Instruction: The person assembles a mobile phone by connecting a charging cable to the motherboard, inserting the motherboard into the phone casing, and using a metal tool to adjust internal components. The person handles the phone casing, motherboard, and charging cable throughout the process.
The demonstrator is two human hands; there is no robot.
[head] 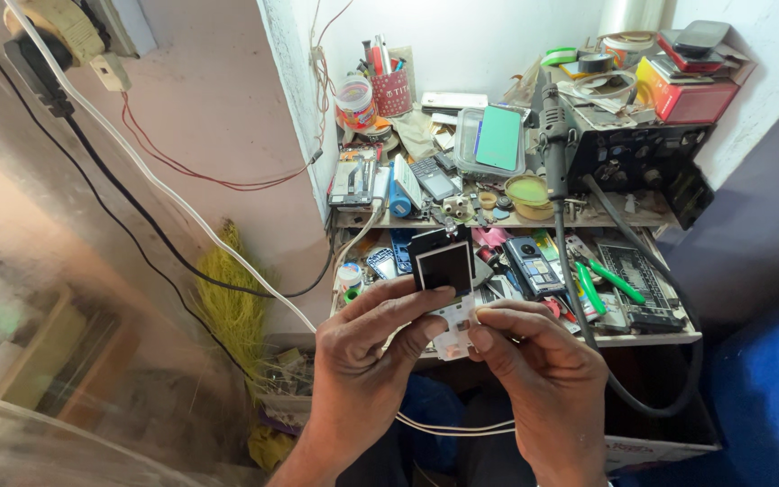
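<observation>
Both my hands hold a small phone circuit board (444, 271) in front of me, its dark square screen at the top and white keypad part below. My left hand (367, 361) grips the board's left side, fingers wrapped under the screen. My right hand (538, 370) pinches the white lower part (455, 329) with thumb and fingertips.
A cluttered workbench (651, 339) lies beyond, with phone parts, a green-handled screwdriver (615, 281), a black repair station (642, 153) with its hose, a clear plastic box (493, 140), a red pen cup (392, 90) and boxes. White and black cables (164, 194) run along the left wall.
</observation>
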